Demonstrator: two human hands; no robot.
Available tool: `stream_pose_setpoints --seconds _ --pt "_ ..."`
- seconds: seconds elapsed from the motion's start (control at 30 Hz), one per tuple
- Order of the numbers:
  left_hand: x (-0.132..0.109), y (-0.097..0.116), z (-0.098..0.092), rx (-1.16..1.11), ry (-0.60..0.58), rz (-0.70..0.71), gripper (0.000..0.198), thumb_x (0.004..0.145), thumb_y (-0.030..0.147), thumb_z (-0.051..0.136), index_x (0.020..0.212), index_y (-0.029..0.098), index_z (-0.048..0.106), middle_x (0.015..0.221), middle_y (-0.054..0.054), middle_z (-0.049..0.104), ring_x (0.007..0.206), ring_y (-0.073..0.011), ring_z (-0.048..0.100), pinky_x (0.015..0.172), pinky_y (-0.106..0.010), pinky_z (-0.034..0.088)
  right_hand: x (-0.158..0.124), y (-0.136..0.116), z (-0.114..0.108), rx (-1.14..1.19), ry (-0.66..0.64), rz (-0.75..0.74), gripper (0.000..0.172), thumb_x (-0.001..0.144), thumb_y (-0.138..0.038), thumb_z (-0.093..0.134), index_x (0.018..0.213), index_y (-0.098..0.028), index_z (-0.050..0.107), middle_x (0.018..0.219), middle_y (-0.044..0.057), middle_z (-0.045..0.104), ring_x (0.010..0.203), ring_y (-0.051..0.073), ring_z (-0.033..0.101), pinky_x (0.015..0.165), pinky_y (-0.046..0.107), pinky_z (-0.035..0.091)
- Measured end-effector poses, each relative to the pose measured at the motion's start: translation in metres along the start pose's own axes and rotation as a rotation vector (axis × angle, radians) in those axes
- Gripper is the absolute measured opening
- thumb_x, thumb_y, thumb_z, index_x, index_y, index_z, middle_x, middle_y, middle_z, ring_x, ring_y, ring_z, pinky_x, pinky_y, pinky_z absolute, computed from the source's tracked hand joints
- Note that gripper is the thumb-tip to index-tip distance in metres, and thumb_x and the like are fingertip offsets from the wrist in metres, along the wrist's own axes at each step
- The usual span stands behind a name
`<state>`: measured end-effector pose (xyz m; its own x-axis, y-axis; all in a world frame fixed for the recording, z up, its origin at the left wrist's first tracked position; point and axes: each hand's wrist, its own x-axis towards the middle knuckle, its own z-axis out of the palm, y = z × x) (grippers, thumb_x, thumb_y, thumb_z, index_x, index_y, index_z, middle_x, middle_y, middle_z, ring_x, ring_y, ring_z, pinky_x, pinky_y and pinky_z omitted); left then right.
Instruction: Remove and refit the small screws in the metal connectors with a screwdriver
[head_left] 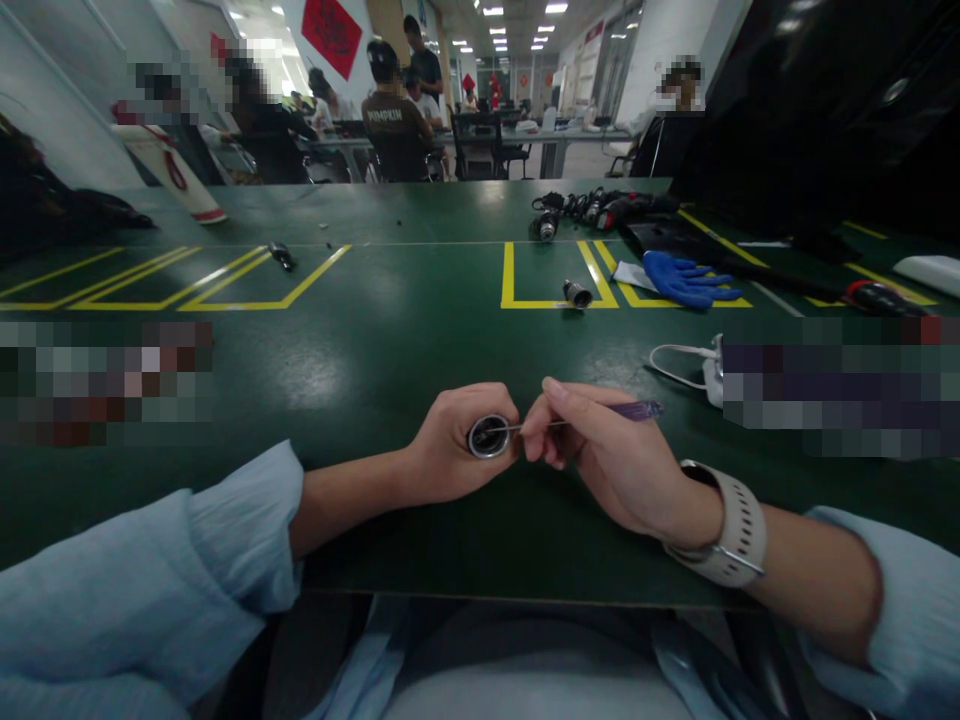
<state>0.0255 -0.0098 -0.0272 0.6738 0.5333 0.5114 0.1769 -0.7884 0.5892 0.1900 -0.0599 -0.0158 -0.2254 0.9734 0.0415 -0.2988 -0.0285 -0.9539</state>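
Note:
My left hand [461,440] is wrapped round a metal cylindrical connector [491,452], its open round end facing me and dark inside. My right hand [607,450] pinches a thin screwdriver [636,410] with a purple see-through handle. The slim shaft runs leftward from the fingers, and its end lies at or inside the connector's opening; how deep I cannot tell. Both hands are just above the green tabletop [375,350], near its front edge. Beyond them another metal connector [577,294] lies on its side within a yellow-taped box.
A blue glove [686,280] lies right of the boxes, near a coiled black cable [574,208] with a metal end. A small dark metal piece [281,255] is at the left. A red-and-black tool end [885,297] and a white cord [679,350] lie right. People sit beyond.

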Motion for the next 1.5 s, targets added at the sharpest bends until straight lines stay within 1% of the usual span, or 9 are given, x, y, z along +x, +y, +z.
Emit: stream_pose_setpoints --seconds 0.17,0.37,0.47,0.7,0.77,0.93,1.1,1.2,1.5 --pt "0.001 0.0 0.0 -0.005 0.001 0.008 0.013 0.074 0.013 0.061 0.064 0.015 0.054 0.06 0.0 0.057 0.056 -0.0109 0.053 0.053 -0.023 0.042 0.0 0.001 0.001 0.041 0.002 0.0 0.036 0.089 -0.036 0.05 0.065 -0.016 0.067 0.059 0.001 0.061 0.054 0.01 0.051 0.049 0.022 0.036" --pt "0.0 0.001 0.0 -0.005 -0.009 -0.007 0.011 0.076 0.015 0.059 0.066 0.015 0.054 0.061 -0.001 0.057 0.056 -0.0112 0.052 0.054 -0.023 0.041 -0.007 -0.004 -0.002 -0.327 -0.024 -0.206 0.035 0.092 -0.035 0.047 0.067 -0.018 0.067 0.061 0.0 0.06 0.059 0.01 0.053 0.055 0.024 0.039" --pt "0.0 0.0 0.0 0.004 -0.02 -0.02 0.014 0.078 0.016 0.057 0.064 0.016 0.054 0.06 -0.001 0.057 0.057 -0.0112 0.052 0.054 -0.023 0.042 -0.008 -0.006 -0.002 -0.428 -0.024 -0.23 0.035 0.091 -0.034 0.048 0.066 -0.018 0.067 0.061 0.0 0.06 0.059 0.011 0.054 0.056 0.024 0.04" --pt "0.001 -0.001 0.0 -0.02 -0.006 0.023 0.011 0.073 0.012 0.06 0.065 0.015 0.054 0.06 0.0 0.056 0.055 -0.0111 0.052 0.053 -0.023 0.041 -0.001 0.0 -0.002 -0.068 -0.001 -0.01 0.036 0.088 -0.04 0.051 0.065 -0.017 0.067 0.058 0.0 0.061 0.053 0.01 0.051 0.048 0.023 0.037" --pt "0.001 -0.001 0.0 -0.017 0.008 0.027 0.012 0.073 0.011 0.06 0.065 0.015 0.054 0.059 0.0 0.055 0.054 -0.0107 0.051 0.052 -0.023 0.041 -0.001 0.001 -0.003 -0.052 -0.002 -0.023 0.036 0.089 -0.039 0.05 0.066 -0.017 0.067 0.059 0.001 0.061 0.054 0.01 0.051 0.049 0.023 0.037" --pt "0.0 0.001 0.001 -0.009 0.062 0.009 0.012 0.076 0.013 0.06 0.066 0.015 0.053 0.061 -0.001 0.056 0.055 -0.0101 0.051 0.052 -0.022 0.04 -0.008 -0.004 -0.002 -0.337 -0.004 -0.256 0.035 0.093 -0.033 0.046 0.07 -0.018 0.066 0.063 0.0 0.06 0.06 0.011 0.054 0.056 0.025 0.041" --pt "0.0 -0.001 0.001 0.02 0.062 -0.001 0.01 0.075 0.012 0.06 0.067 0.015 0.055 0.062 -0.001 0.057 0.057 -0.0105 0.051 0.054 -0.023 0.041 -0.012 -0.008 0.001 -0.571 0.014 -0.337 0.034 0.094 -0.031 0.044 0.069 -0.017 0.063 0.066 0.001 0.06 0.062 0.011 0.055 0.058 0.025 0.043" --pt "0.0 -0.002 0.001 0.014 0.068 0.004 0.01 0.074 0.013 0.061 0.068 0.015 0.055 0.062 0.0 0.057 0.057 -0.0103 0.051 0.054 -0.023 0.04 -0.01 -0.005 0.001 -0.492 -0.007 -0.313 0.033 0.094 -0.03 0.044 0.071 -0.017 0.065 0.068 0.0 0.061 0.064 0.01 0.056 0.06 0.023 0.044" --pt "-0.002 -0.004 0.001 -0.05 0.102 -0.011 0.015 0.073 0.015 0.064 0.065 0.015 0.052 0.06 0.001 0.052 0.055 -0.0096 0.049 0.051 -0.022 0.039 -0.003 0.007 0.001 -0.003 -0.036 -0.121 0.031 0.092 -0.032 0.05 0.074 -0.017 0.069 0.072 0.002 0.065 0.064 0.011 0.055 0.058 0.023 0.043"
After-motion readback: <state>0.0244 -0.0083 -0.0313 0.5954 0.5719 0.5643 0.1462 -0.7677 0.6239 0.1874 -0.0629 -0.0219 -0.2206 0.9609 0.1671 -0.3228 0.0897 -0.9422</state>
